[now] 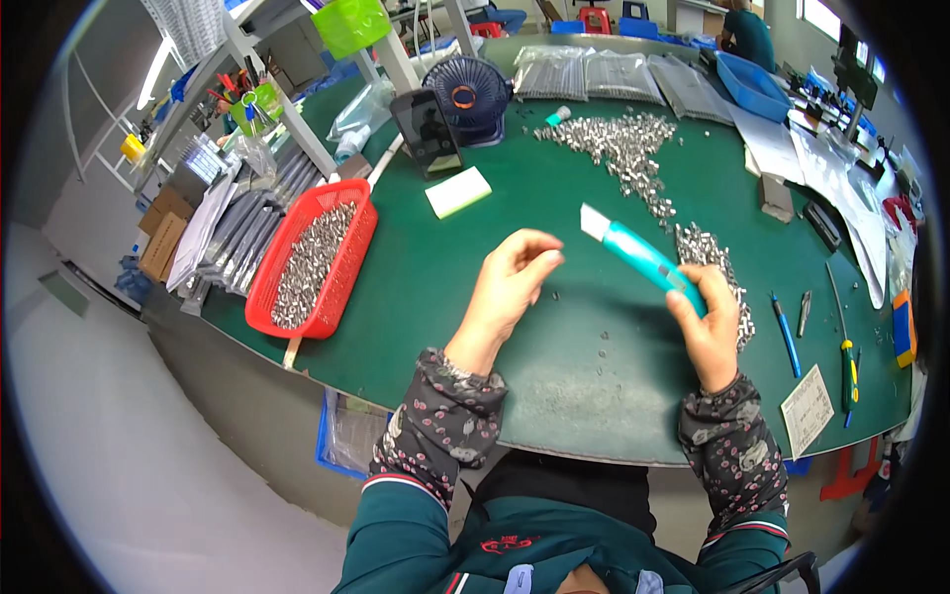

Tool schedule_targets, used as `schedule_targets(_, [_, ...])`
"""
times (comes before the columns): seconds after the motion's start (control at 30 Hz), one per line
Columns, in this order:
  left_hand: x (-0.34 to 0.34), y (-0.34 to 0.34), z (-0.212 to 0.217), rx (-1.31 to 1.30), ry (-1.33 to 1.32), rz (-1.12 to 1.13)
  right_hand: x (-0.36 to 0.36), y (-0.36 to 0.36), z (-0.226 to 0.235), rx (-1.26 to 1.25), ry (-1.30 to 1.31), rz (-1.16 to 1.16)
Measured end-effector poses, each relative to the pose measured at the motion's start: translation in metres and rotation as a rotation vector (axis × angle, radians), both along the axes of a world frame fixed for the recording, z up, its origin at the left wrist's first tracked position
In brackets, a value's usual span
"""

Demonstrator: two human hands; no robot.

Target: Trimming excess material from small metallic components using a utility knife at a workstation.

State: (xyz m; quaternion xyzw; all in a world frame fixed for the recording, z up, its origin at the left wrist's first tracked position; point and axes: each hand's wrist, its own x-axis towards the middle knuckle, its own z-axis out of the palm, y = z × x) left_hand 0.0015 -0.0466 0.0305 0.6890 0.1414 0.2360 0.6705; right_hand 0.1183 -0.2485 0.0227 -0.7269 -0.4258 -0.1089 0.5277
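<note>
My right hand (711,322) is closed round a teal utility knife (643,255), its pale slanted tip pointing up and left over the table. Left of that tip, my left hand (507,285) has its fingers bent, thumb and forefinger close together; anything between them is too small to make out. Small shiny metal sleeves lie in a pile (712,255) beside and behind my right hand. A larger heap (623,144) of them spreads farther back. A few tiny dark rings (602,353) are scattered on the green table (584,406) between my forearms.
At the left edge stands a red basket (358,238) full of metal pieces. A phone (427,134), a fan (467,99) and a notepad (459,192) are behind my left hand. To the right lie a blue pen (786,335), a screwdriver (849,374) and a paper slip (807,411).
</note>
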Motion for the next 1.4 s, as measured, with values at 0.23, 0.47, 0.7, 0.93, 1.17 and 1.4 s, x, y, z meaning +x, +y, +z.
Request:
schedule_targets(0.23, [-0.01, 0.026, -0.025, -0.466, -0.226, -0.158, -0.014, 0.004, -0.003, -0.124, -0.016, 0.15])
schedule_targets(0.47, [-0.007, 0.028, -0.027, -0.555, -0.186, -0.201, -0.013, 0.006, -0.006, -0.158, -0.001, 0.165])
schedule_targets(0.7, [-0.006, 0.028, -0.031, -0.543, -0.15, -0.213, -0.012, 0.007, -0.01, -0.177, 0.087, 0.211])
schedule_targets(0.93, [-0.005, 0.026, -0.033, -0.507, -0.092, -0.199, -0.012, 0.006, -0.01, -0.198, 0.048, 0.147])
schedule_targets(1.17, [-0.004, 0.025, -0.033, -0.446, -0.024, -0.159, -0.015, 0.006, -0.009, -0.189, -0.049, 0.081])
schedule_targets(1.4, [-0.005, 0.023, -0.033, -0.412, 0.0, -0.128, -0.016, 0.007, -0.01, -0.184, -0.123, 0.058])
